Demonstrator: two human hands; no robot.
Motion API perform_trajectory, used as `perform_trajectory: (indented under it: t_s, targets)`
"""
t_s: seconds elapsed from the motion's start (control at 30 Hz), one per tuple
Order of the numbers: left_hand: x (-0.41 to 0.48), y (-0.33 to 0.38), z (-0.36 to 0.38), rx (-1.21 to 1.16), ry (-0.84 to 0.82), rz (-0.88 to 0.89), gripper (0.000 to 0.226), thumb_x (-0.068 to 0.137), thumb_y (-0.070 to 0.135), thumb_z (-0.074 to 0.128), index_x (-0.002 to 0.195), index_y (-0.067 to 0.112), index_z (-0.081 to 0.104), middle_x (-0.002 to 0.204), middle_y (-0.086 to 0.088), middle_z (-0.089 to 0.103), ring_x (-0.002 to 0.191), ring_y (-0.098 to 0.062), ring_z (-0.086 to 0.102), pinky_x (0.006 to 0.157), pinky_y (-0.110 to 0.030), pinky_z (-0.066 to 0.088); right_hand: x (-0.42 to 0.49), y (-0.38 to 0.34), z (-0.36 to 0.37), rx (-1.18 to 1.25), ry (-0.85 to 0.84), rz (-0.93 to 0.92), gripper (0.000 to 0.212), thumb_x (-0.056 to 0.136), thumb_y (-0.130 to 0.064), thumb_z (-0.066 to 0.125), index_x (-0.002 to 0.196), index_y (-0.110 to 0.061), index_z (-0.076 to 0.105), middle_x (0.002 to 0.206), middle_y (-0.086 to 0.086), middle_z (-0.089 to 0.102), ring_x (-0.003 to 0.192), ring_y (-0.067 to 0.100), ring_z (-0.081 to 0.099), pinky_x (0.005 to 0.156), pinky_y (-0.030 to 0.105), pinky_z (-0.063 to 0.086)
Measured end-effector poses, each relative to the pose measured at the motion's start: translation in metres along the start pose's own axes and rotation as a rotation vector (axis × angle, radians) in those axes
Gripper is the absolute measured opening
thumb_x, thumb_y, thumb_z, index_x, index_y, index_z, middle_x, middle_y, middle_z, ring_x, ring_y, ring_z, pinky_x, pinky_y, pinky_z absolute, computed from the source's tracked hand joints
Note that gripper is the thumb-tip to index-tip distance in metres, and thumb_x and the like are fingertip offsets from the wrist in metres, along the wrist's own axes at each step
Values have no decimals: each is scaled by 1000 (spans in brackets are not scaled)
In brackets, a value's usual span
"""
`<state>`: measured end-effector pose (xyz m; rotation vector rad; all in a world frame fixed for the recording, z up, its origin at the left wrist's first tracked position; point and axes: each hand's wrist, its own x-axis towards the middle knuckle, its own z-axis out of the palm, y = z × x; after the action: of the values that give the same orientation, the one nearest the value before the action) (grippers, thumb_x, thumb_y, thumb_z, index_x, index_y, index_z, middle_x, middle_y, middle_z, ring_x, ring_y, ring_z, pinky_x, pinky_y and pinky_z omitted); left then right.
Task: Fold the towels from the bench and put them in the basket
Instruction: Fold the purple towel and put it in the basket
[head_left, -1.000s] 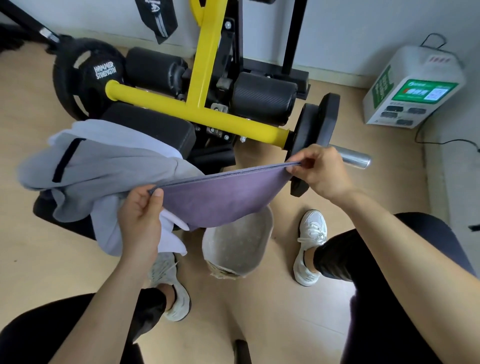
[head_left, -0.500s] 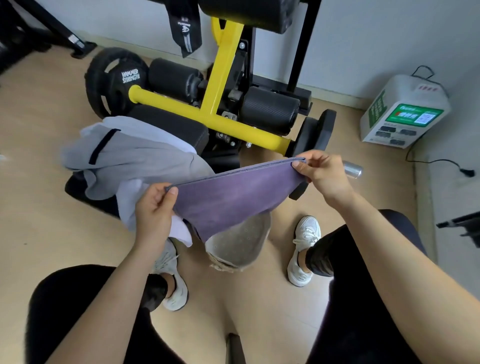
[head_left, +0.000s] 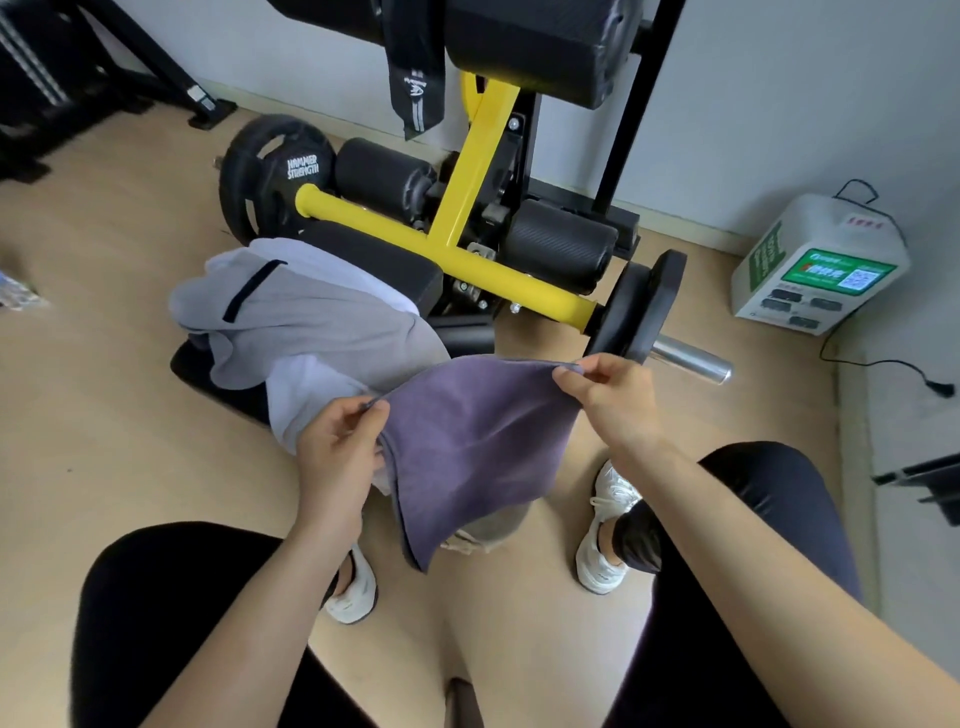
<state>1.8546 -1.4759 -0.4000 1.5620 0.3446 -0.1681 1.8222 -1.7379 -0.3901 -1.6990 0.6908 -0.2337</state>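
Note:
A purple towel (head_left: 470, 441), doubled over, hangs in the air between my hands. My left hand (head_left: 337, 447) pinches its near-left corner and my right hand (head_left: 608, 400) pinches its far-right corner. The towel drapes down over the grey basket (head_left: 493, 530), which stands on the floor between my feet and is almost fully hidden. A pile of grey and white towels (head_left: 306, 322) lies on the black bench pad (head_left: 384, 265) to the left, just behind my left hand.
A yellow-framed gym machine (head_left: 467, 208) with black rollers and weight plates (head_left: 639, 306) stands right behind the bench; its steel bar end (head_left: 696, 361) juts out beside my right hand. A white charging box (head_left: 815, 265) with a cable sits at the right wall.
My hands have come closer together and lower, so the towel now sags and covers the basket. The view has tilted up, showing more of the machine.

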Motion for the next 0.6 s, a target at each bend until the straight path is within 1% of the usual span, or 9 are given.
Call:
perform_trajectory:
  t_s: [0.03, 0.1, 0.17, 0.23, 0.27, 0.33, 0.4, 0.53, 0.6]
  targets:
    - [-3, -3, 4, -14, -15, -13, 9, 96, 16, 70, 104, 12, 72, 100, -7, 75, 97, -25, 72, 87, -40, 62, -7, 1, 5, -2, -25, -7, 15, 84, -17, 76, 76, -8, 68, 69, 2, 62, 64, 12, 52, 62, 26, 46]
    - [-9, -10, 13, -9, -42, -16, 9, 96, 13, 69, 105, 12, 71, 97, -5, 74, 91, -19, 70, 76, -25, 62, -16, 8, 14, 2, -87, -30, 15, 81, -24, 77, 76, -12, 70, 71, 5, 66, 68, 15, 58, 68, 36, 53]
    - [-13, -18, 19, 33, -73, -2, 7, 96, 11, 69, 102, 13, 72, 96, -8, 74, 86, -18, 68, 67, -18, 58, -21, 15, 21, -10, -140, -54, 10, 79, -24, 77, 75, -17, 72, 74, 4, 70, 71, 15, 62, 74, 41, 55]
    - [-14, -25, 25, 75, -106, 2, 6, 95, 11, 70, 99, 15, 73, 98, -13, 76, 85, -21, 68, 67, -21, 59, -25, 21, 27, -28, -192, -91, 6, 83, -12, 77, 79, -14, 72, 75, 0, 69, 70, 11, 61, 73, 36, 53]
    - [-14, -28, 28, 77, -127, 4, 7, 94, 11, 71, 97, 17, 73, 98, -13, 76, 86, -21, 68, 74, -28, 62, -27, 24, 29, -39, -216, -113, 6, 84, -7, 75, 81, -11, 72, 74, -2, 68, 68, 8, 60, 71, 30, 52]
    - [-13, -32, 35, 87, -152, 5, 12, 93, 10, 72, 91, 22, 74, 92, -8, 77, 84, -17, 69, 83, -42, 62, -31, 27, 34, -63, -258, -146, 6, 85, -4, 74, 82, -8, 72, 72, -4, 67, 64, 2, 58, 69, 21, 50]
    - [-13, -35, 41, 117, -180, 21, 13, 93, 11, 73, 90, 24, 75, 87, -4, 77, 78, -14, 68, 84, -47, 61, -32, 30, 39, -102, -291, -188, 11, 85, -3, 73, 82, -13, 73, 72, -10, 67, 65, 0, 59, 69, 18, 50]
    - [-14, -42, 54, 138, -208, 58, 7, 92, 10, 73, 95, 16, 76, 89, -5, 78, 78, -15, 69, 83, -50, 60, -33, 34, 47, -135, -314, -226, 21, 84, -3, 74, 85, -24, 74, 71, -17, 69, 67, 3, 63, 75, 28, 55]
    - [-13, -42, 57, 119, -212, 71, 8, 92, 10, 74, 98, 14, 76, 90, -2, 79, 84, -13, 73, 83, -44, 62, -32, 35, 49, -125, -323, -214, 21, 81, -5, 72, 86, -25, 74, 74, -13, 70, 71, 9, 65, 79, 38, 58]
